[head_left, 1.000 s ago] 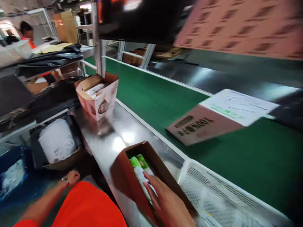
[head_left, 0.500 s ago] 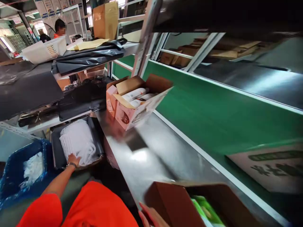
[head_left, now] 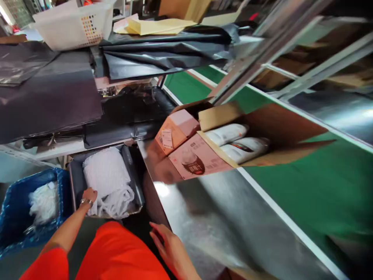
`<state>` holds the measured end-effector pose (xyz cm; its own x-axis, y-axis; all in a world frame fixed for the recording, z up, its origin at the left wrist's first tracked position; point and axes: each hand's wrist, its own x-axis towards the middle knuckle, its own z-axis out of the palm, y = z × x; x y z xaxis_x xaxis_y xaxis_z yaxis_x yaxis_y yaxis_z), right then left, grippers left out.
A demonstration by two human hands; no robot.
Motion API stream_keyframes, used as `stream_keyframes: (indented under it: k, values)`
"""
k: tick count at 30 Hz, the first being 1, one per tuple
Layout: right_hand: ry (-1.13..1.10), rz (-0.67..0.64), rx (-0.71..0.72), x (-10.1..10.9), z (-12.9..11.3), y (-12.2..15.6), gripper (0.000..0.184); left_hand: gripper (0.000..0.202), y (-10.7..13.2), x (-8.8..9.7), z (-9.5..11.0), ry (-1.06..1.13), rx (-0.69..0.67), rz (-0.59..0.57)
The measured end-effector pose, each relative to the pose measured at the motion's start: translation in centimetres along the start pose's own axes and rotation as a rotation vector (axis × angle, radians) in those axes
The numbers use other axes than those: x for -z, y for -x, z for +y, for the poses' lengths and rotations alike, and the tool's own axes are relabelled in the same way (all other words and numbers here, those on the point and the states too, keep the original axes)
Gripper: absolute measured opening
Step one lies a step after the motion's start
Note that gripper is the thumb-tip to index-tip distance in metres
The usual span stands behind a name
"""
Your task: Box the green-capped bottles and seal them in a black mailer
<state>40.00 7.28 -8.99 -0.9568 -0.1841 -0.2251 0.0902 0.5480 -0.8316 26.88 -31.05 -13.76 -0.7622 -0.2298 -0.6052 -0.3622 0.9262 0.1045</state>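
My left hand (head_left: 88, 195) reaches down to the white foam wrap (head_left: 108, 182) lying in a dark tray (head_left: 76, 182) beside the steel table; its fingers are closed on the wrap's near edge. A watch is on that wrist. My right hand (head_left: 170, 249) rests with fingers spread on the near edge of the steel table (head_left: 210, 217), holding nothing. An open pink carton (head_left: 198, 155) with white packs (head_left: 236, 142) inside stands on the table further along.
A blue bin (head_left: 17, 202) with white plastic sits at the far left. Black plastic sheets (head_left: 163, 50) and a white basket (head_left: 72, 23) lie on shelves above. The green conveyor belt (head_left: 314, 186) runs along the table's right side.
The view has swung left and down. The brown box with green packs has left the frame. My right hand now lies on the table edge; my left stays on the foam wrap.
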Motion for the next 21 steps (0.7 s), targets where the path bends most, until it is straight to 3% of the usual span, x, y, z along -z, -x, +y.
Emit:
stream_keyframes:
  k: [2, 4, 6, 9, 11, 13, 14, 16, 18, 21]
  values:
    - [-0.066, -0.038, 0.006, -0.7, -1.3, -2.8, 0.041, 0.032, 1.5, 0.6, -1.0, 0.024, -0.002, 0.048]
    - [-0.167, -0.078, -0.030, -1.8, -3.0, -5.9, 0.054, 0.032, 3.4, 0.7, -0.5, 0.061, -0.053, 0.080]
    - [-0.278, -0.129, -0.078, -3.2, -5.1, -9.0, 0.075, 0.030, 5.5, 0.0, 1.9, 0.115, -0.159, 0.092]
    - [-0.316, -0.141, -0.092, -4.9, -8.1, -13.8, 0.100, 0.025, 8.3, -1.8, 7.7, 0.216, -0.366, 0.083]
    - [-0.244, -0.094, -0.054, -5.1, -9.1, -16.4, 0.086, 0.022, 9.6, -2.9, 11.2, 0.282, -0.518, 0.068]
    - [-0.204, -0.033, -0.051, -4.3, -9.0, -18.0, 0.060, 0.027, 9.7, -3.3, 13.0, 0.340, -0.645, 0.059]
    - [-0.216, -0.011, -0.074, -3.4, -8.7, -18.4, 0.054, 0.032, 9.2, -3.2, 12.9, 0.378, -0.703, 0.087]
    - [-0.300, 0.024, -0.146, -1.1, -7.6, -18.2, 0.054, 0.043, 6.8, -2.5, 11.1, 0.468, -0.782, 0.249]
    - [-0.413, 0.034, -0.199, 1.5, -6.4, -17.1, 0.060, 0.055, 2.9, -1.0, 7.8, 0.545, -0.770, 0.528]
    - [-0.512, 0.025, -0.245, 4.9, -5.0, -15.0, 0.066, 0.067, -3.5, 1.6, 3.0, 0.556, -0.729, 0.593]
